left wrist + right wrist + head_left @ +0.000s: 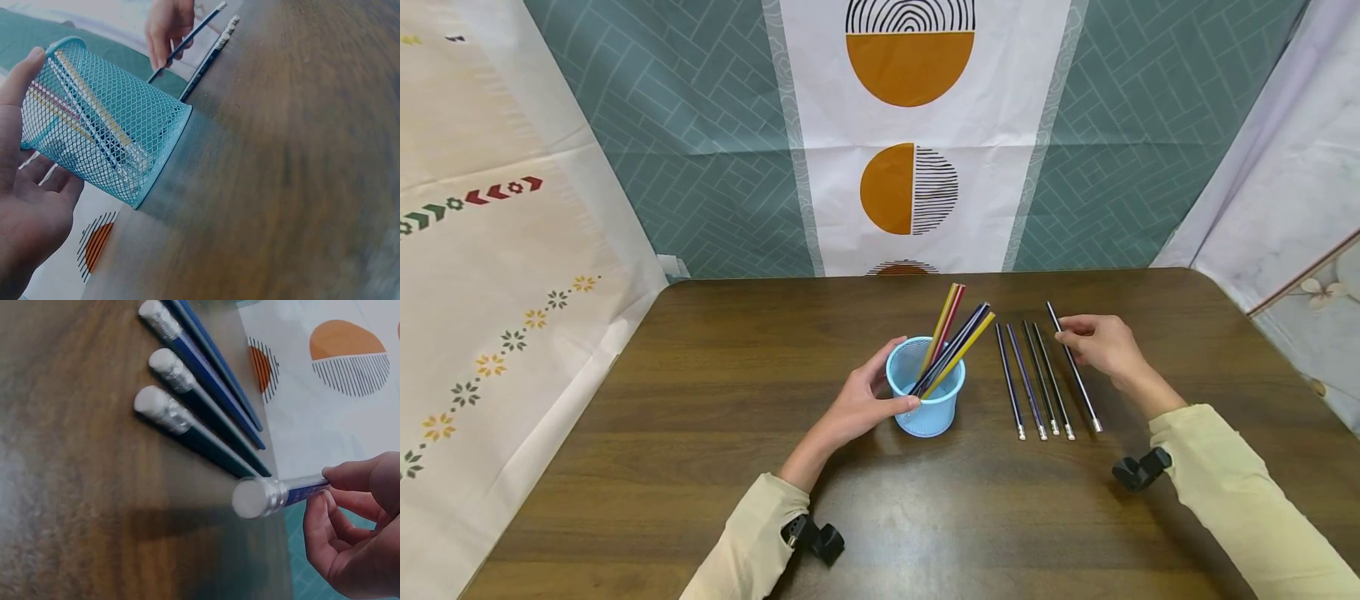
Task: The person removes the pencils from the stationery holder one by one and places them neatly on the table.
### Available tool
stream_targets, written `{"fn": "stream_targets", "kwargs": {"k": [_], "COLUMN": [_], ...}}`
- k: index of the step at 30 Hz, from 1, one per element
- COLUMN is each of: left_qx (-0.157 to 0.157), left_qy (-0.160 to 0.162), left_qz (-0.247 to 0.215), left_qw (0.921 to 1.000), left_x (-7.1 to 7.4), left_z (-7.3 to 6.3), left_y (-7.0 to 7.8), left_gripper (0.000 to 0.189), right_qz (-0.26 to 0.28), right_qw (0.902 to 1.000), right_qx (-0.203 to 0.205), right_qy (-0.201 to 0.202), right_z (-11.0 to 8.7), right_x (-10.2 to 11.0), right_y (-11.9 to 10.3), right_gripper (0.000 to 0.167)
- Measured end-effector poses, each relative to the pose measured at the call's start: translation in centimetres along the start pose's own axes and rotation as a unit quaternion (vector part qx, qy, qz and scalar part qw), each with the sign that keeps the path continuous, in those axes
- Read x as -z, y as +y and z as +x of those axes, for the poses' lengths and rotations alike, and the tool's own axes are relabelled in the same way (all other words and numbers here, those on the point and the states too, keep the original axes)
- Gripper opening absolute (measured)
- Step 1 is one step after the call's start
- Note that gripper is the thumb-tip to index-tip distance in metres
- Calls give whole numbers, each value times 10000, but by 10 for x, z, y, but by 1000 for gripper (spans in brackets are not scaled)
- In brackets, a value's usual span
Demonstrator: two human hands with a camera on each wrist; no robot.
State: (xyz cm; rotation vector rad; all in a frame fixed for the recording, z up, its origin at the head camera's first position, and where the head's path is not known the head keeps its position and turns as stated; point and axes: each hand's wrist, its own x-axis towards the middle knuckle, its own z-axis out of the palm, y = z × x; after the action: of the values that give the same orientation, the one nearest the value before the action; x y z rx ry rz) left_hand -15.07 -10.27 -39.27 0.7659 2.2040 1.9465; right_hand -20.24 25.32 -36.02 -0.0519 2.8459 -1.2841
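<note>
My left hand [857, 400] grips a light blue mesh pencil cup [925, 421], its thumb near the rim at the front and its fingers round the far side. Yellow, red and dark pencils [953, 346] lean to the right inside the cup. On the right, my right hand [1101, 346] pinches a dark blue pencil [303, 491] between thumb and fingers, its white eraser end toward me. In the left wrist view, this pencil [194, 39] is tilted. Several dark blue and dark green pencils [1033, 379] lie side by side between the cup and my right hand, erasers toward me.
Everything stands on a brown wooden table [715, 358]. Behind its far edge hangs a teal cloth [700, 192] with a white patterned panel [992, 125]. Pale cloths [512, 275] hang at both sides. Dark devices [812, 537] sit on both wrists.
</note>
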Motion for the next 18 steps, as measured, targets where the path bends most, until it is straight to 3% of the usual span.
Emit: {"fn": "stream_targets", "kwargs": {"k": [18], "left_qx": [8], "left_qy": [-28], "left_qz": [-12], "left_qw": [10000], "left_x": [0], "left_z": [0], "left_y": [1], "left_gripper": [82], "right_qz": [212], "right_qw": [9985], "right_qx": [-431], "right_qy": [-279], "right_z": [3], "right_x": [-12], "right_y": [25], "right_gripper": [39]}}
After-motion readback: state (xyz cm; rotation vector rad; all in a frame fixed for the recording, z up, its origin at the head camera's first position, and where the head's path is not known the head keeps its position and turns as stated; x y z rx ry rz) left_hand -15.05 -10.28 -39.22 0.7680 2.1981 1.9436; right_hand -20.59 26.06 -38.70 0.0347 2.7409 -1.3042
